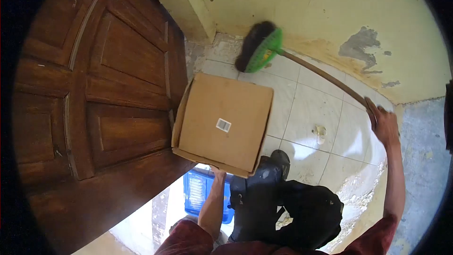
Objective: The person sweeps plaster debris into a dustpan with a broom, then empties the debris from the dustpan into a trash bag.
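A brown cardboard box with a small barcode label fills the middle of the view, near the door. My left hand grips the box at its near edge, its fingers mostly hidden beneath the cardboard. On the right, my right hand is closed around the end of a wooden broom handle. The handle slants to the upper left, to a green broom head with dark bristles, slightly blurred. The broom head is beyond the box, by the foot of the yellow wall.
A dark wooden panelled door stands on the left. The yellow wall has peeling patches. White floor tiles carry a pale stain and flaky debris. A blue plastic container lies below the box, beside my legs.
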Demonstrator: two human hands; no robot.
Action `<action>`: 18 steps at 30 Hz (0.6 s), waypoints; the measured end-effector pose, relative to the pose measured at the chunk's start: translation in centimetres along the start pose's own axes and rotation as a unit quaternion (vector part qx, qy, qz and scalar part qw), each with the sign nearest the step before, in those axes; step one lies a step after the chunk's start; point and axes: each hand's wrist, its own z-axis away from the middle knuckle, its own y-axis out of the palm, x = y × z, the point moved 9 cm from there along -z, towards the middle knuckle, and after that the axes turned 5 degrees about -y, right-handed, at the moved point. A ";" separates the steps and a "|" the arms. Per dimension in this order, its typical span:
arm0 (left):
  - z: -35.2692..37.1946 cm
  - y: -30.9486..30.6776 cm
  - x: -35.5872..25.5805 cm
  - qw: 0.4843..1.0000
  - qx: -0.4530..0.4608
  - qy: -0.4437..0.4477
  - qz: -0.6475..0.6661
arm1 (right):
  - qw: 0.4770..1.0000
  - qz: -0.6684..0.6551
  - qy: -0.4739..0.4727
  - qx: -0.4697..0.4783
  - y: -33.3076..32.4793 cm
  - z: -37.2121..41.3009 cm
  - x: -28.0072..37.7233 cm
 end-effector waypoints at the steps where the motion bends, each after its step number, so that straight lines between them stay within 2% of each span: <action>1: 0.2 -0.4 0.3 1.000 0.011 -0.007 0.004 | 0.999 -0.007 -0.021 0.025 0.7 -2.6 0.6; 4: 1.4 -1.4 2.4 0.998 0.050 -0.037 0.017 | 0.994 -0.064 -0.075 0.037 3.4 -10.7 3.8; 5: 1.9 -3.0 4.0 0.998 0.054 -0.041 0.015 | 0.990 -0.078 -0.082 0.089 5.2 -13.7 5.5; 6: 2.2 -5.8 6.9 0.993 0.025 -0.074 0.088 | 0.987 -0.041 -0.131 0.082 5.9 -16.6 8.0; 7: 2.0 -7.2 8.7 0.981 -0.003 -0.107 0.160 | 0.987 -0.036 -0.136 0.084 7.4 -19.5 10.1; 8: 2.8 -6.6 8.9 0.981 -0.001 -0.111 0.157 | 0.985 -0.033 -0.142 0.088 9.0 -21.4 11.4; 10: 5.4 -5.2 5.3 0.996 -0.046 -0.046 -0.059 | 0.985 -0.038 -0.141 0.089 11.3 -23.1 10.9; 11: 6.6 -0.2 -3.2 0.992 -0.071 0.039 -0.097 | 0.984 -0.041 -0.147 0.088 12.1 -23.2 11.1; 12: 7.1 -1.1 -3.0 0.991 -0.079 0.035 -0.098 | 0.982 -0.116 -0.109 0.100 10.6 -21.7 9.7; 13: 6.6 -2.0 -1.1 0.993 -0.067 -0.026 -0.097 | 0.982 -0.093 -0.071 0.145 10.9 -19.8 7.2; 14: 6.7 -2.8 1.1 0.990 -0.054 -0.090 -0.093 | 0.987 -0.092 -0.061 0.118 10.5 -17.3 4.2; 15: 6.9 -4.1 2.4 0.990 -0.060 -0.097 -0.086 | 0.983 -0.080 -0.026 0.161 11.6 -14.8 0.4; 17: 5.3 -6.1 4.3 0.988 -0.072 -0.080 -0.109 | 0.975 -0.069 0.020 0.210 7.3 -9.0 -2.4; 18: 5.2 -7.0 5.0 0.987 -0.079 -0.070 -0.122 | 0.986 -0.037 -0.019 0.160 6.7 -5.7 -4.0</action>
